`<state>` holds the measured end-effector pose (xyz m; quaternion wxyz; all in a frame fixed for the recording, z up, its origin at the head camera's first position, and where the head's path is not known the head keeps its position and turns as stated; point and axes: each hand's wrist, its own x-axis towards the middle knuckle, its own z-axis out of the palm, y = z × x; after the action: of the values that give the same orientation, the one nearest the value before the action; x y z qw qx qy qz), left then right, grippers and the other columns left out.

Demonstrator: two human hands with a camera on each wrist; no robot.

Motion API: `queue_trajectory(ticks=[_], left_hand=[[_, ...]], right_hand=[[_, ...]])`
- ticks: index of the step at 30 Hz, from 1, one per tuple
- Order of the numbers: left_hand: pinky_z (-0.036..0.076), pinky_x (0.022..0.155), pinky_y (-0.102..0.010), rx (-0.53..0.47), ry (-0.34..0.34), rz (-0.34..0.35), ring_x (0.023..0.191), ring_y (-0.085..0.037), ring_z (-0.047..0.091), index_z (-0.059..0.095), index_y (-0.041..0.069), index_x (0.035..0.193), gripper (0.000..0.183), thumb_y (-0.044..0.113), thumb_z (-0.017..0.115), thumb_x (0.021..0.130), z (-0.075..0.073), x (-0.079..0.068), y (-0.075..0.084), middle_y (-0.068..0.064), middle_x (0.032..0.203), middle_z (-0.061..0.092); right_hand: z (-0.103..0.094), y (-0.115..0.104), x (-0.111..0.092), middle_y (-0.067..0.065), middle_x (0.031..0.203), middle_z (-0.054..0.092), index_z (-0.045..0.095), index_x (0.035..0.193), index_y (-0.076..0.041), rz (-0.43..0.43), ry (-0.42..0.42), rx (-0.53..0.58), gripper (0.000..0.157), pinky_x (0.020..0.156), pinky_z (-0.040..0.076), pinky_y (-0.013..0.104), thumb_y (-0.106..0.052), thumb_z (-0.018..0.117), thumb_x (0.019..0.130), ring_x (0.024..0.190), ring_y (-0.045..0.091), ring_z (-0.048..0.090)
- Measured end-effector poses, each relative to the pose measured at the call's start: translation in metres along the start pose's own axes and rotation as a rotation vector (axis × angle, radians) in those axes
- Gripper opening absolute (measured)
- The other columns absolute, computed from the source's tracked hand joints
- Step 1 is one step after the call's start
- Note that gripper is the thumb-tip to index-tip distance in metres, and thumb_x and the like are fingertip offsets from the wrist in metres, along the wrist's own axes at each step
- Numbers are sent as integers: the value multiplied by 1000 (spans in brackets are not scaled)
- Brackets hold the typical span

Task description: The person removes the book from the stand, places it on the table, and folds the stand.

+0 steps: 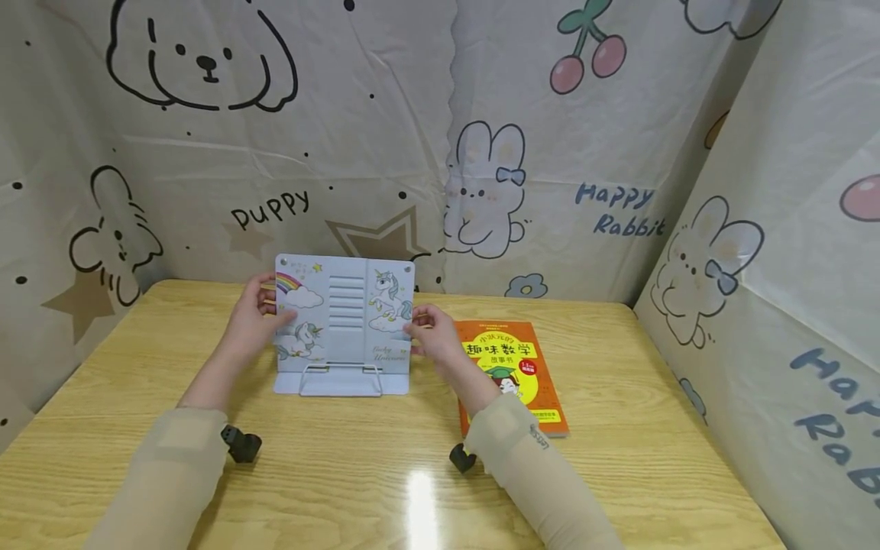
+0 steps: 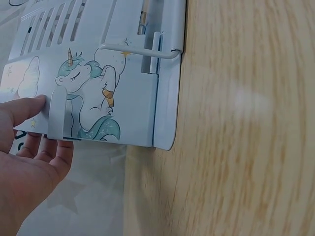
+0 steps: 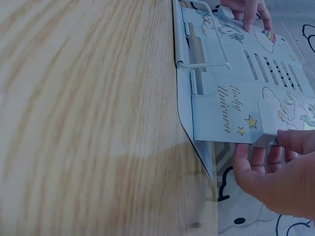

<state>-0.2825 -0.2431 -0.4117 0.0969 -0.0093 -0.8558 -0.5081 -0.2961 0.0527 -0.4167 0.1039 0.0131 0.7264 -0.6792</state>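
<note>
Head view: the stand (image 1: 347,340), a pale panel printed with unicorns, is upright near the far edge of the bench (image 1: 337,473), its base appearing to sit on the wood. The left grip (image 1: 257,317) pinches one side edge and the right grip (image 1: 436,336) pinches the other, each with the thumb at the front and the fingers behind, close to the small side tabs, of which the left tab (image 2: 58,113) and the right tab (image 3: 266,120) show in the wrist views.

The panel looks like thin painted metal: stiff, fairly light for its breadth, smooth enough to slide under dry fingertips, more likely to scratch than to break. The side edges seem the soundest place to take hold, since they keep the load even. The wire bracket (image 2: 140,51) at the foot probably pivots, so it would make a poor handle; the slots (image 2: 56,24) offer no firm purchase.

Just beside the right forearm, which partly covers it, the orange book (image 1: 509,378) lies flat on the bench; it would likely flex a little and suit a hold at its spine or edges. Behind stands a printed cloth (image 1: 385,153).
</note>
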Motion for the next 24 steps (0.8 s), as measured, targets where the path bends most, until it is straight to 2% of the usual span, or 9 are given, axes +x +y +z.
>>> queue_trajectory(ticks=[13,20,24], left_hand=[[43,68,-9,-19,1,32,91,-18,51,22,8,145,69,4,62,89,-1,-2,3,-19,116,47],[42,68,-8,-8,9,23,93,-21,51,23,8,145,68,4,62,89,0,-5,7,-19,116,47],[42,69,-9,-4,10,14,95,-23,51,22,9,145,69,6,63,89,1,-7,8,-19,116,47]], right_hand=[[-1,1,2,6,98,50,56,106,-8,-18,-7,-5,15,76,56,39,-4,60,91,86,19,52],[-1,0,3,6,99,49,55,106,-8,-14,-13,-10,15,72,56,34,-5,59,92,87,19,52],[-3,0,4,6,98,49,55,106,-8,-12,-8,-22,15,73,56,36,-5,59,92,87,19,52]])
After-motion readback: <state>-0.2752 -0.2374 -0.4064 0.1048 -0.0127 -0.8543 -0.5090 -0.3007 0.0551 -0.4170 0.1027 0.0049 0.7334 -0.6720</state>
